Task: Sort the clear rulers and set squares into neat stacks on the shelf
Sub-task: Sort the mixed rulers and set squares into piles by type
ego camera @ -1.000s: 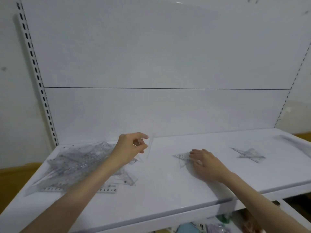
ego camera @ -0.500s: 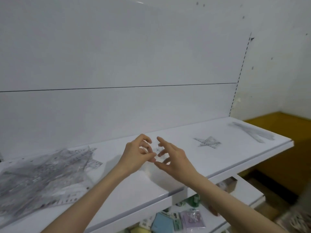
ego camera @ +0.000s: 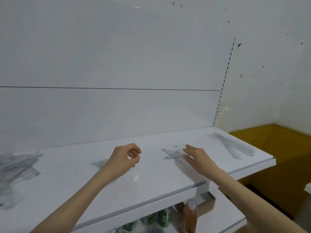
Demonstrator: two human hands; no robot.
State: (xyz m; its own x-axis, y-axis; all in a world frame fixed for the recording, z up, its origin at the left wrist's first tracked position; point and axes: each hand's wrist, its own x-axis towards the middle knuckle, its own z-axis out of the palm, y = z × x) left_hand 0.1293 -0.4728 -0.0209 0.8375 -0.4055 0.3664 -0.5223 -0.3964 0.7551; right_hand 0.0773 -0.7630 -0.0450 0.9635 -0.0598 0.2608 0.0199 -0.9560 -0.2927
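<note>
1. Looking down through the head camera, I see the white shelf [ego camera: 151, 185] run from near left to far right, with a white back panel [ego camera: 109, 56] behind it.
2. My left hand [ego camera: 125, 158] hovers over the middle of the shelf. Its fingers are curled in toward the thumb, and I can make out nothing between them.
3. My right hand [ego camera: 196, 157] reaches out flat, the fingers straight and spread, gripping nothing. Its fingertips [ego camera: 186, 151] sit at the right edge of a small stack of set squares [ego camera: 171, 154]. The blur keeps me from telling whether they touch it.
4. A second small set-square stack [ego camera: 99, 163] lies left of centre, partly hidden behind my left wrist.
5. The unsorted pile of clear rulers and set squares [ego camera: 16, 167] sprawls at the far left end, well apart from both hands.
6. A fanned stack of straight rulers [ego camera: 230, 145] lies at the right end of the shelf, beyond my right hand.
7. A slotted upright [ego camera: 225, 78] marks the back panel's right edge.
8. On the lower shelf [ego camera: 227, 216] an orange bottle [ego camera: 190, 214] and some green items [ego camera: 161, 217] stand below the front lip; they are too blurred to name further.
9. A yellow-brown floor [ego camera: 277, 148] shows to the right.
</note>
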